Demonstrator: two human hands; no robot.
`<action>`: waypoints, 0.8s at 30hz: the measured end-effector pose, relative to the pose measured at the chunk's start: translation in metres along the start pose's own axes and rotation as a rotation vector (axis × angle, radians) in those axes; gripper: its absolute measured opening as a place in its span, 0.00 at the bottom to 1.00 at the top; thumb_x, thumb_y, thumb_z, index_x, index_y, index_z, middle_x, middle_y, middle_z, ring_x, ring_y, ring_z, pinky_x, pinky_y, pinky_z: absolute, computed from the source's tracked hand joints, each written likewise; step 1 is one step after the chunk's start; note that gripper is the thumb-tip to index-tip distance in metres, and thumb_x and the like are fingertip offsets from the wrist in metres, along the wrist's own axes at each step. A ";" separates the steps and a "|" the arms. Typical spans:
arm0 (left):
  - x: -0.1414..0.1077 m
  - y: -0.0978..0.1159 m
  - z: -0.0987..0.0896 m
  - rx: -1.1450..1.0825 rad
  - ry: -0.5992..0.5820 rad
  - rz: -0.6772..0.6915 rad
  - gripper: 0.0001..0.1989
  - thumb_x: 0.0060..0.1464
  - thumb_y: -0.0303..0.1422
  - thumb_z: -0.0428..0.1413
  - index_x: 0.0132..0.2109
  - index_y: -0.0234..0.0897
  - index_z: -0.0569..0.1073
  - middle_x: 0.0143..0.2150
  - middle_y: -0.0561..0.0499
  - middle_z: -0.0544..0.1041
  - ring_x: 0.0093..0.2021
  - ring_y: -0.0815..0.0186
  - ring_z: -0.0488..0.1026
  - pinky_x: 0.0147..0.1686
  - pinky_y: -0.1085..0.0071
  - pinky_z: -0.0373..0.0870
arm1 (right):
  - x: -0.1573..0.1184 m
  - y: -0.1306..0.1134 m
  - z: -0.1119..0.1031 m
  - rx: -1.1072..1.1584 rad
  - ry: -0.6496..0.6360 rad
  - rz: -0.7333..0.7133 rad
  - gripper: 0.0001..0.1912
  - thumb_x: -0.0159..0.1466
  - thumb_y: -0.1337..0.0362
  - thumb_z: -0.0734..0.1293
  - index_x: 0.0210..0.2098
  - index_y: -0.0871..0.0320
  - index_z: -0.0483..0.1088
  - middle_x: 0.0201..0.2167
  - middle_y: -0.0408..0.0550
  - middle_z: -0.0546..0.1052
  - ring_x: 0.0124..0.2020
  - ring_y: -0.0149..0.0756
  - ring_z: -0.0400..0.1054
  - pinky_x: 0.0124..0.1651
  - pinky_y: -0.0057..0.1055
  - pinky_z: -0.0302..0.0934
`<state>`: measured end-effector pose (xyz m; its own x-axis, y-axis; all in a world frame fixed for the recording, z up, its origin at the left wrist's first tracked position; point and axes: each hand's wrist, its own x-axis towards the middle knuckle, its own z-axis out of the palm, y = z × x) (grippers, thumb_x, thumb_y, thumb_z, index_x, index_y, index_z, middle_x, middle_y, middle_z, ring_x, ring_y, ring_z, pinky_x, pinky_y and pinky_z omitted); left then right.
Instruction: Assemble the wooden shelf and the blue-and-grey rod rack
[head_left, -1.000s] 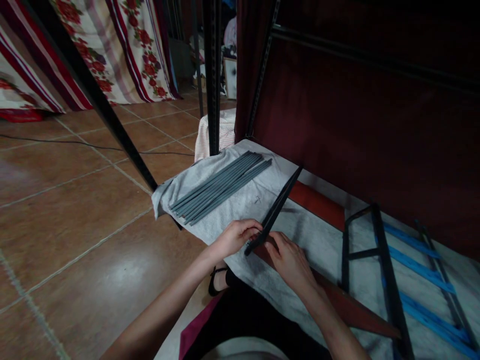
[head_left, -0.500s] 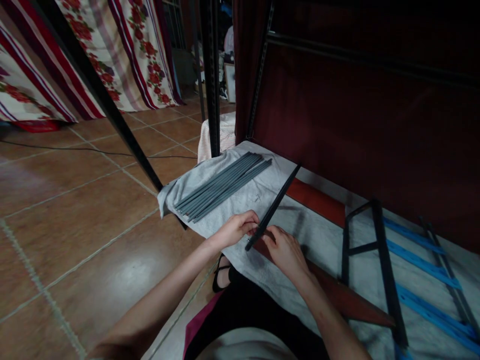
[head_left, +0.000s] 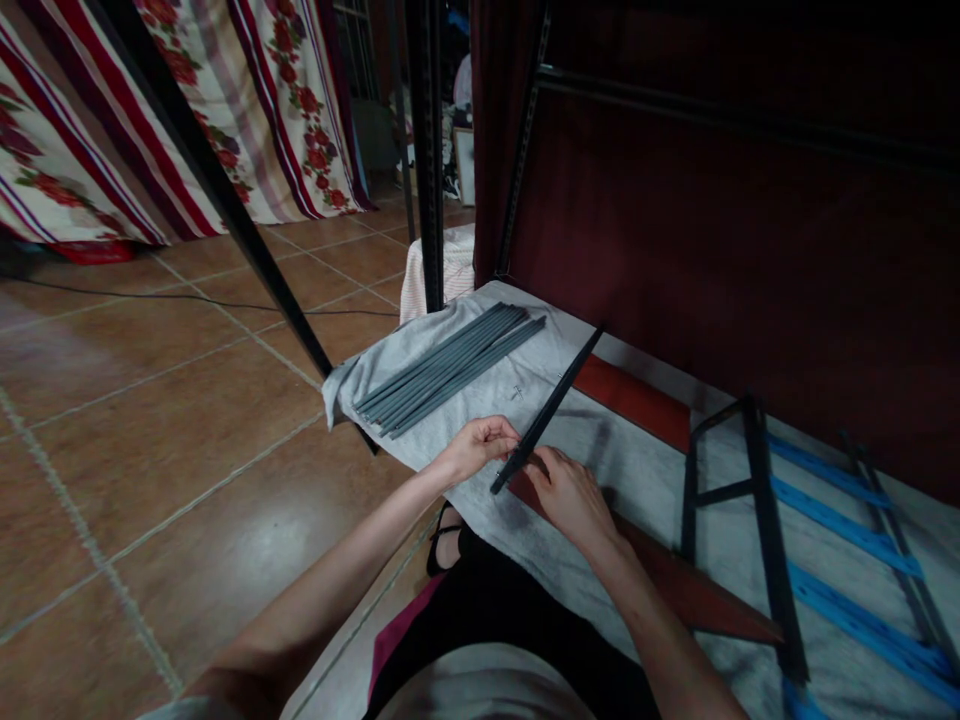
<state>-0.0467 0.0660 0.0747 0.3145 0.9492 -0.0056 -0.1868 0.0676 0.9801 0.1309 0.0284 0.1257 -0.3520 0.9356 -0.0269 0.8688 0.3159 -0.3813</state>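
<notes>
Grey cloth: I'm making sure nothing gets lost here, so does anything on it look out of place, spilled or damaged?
Nothing looks spilled or plainly damaged. Slightly untidy: the grey rods lie unevenly, their ends not lined up, and small metal pieces sit loose between them and the black bar.

Left hand point(head_left: 480, 447), right hand point(head_left: 568, 488) grip slanted black bar point(head_left: 551, 407) near its lower end; grey rods point(head_left: 454, 368) left, on grey cloth point(head_left: 489, 395).
</notes>
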 end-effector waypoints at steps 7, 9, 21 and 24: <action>-0.004 0.004 0.002 0.234 -0.006 0.115 0.08 0.52 0.35 0.59 0.33 0.33 0.74 0.28 0.52 0.74 0.29 0.71 0.70 0.33 0.75 0.65 | 0.001 0.002 0.001 -0.033 -0.049 0.003 0.14 0.70 0.61 0.55 0.47 0.55 0.69 0.42 0.48 0.78 0.45 0.36 0.71 0.44 0.29 0.57; -0.005 0.008 0.001 0.390 -0.004 0.170 0.05 0.53 0.32 0.57 0.34 0.34 0.76 0.30 0.51 0.76 0.33 0.69 0.71 0.35 0.74 0.66 | 0.002 0.002 0.001 -0.032 -0.065 -0.004 0.14 0.70 0.61 0.55 0.47 0.55 0.69 0.42 0.48 0.78 0.45 0.36 0.71 0.45 0.29 0.57; -0.012 0.006 0.009 0.198 0.138 0.070 0.14 0.52 0.39 0.59 0.41 0.34 0.78 0.33 0.49 0.79 0.33 0.66 0.74 0.36 0.72 0.70 | -0.002 -0.002 -0.004 -0.087 -0.043 0.022 0.14 0.70 0.61 0.55 0.48 0.53 0.69 0.42 0.47 0.78 0.43 0.35 0.72 0.43 0.29 0.59; -0.010 0.002 0.014 0.126 0.234 0.022 0.13 0.49 0.40 0.61 0.31 0.33 0.76 0.23 0.53 0.73 0.25 0.71 0.68 0.28 0.76 0.65 | -0.007 -0.002 -0.002 -0.115 -0.006 0.021 0.14 0.70 0.61 0.55 0.49 0.54 0.68 0.43 0.48 0.77 0.44 0.36 0.72 0.44 0.30 0.59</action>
<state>-0.0374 0.0521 0.0798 0.0848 0.9963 -0.0150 -0.0693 0.0209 0.9974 0.1319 0.0216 0.1284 -0.3354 0.9413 -0.0390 0.9098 0.3129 -0.2726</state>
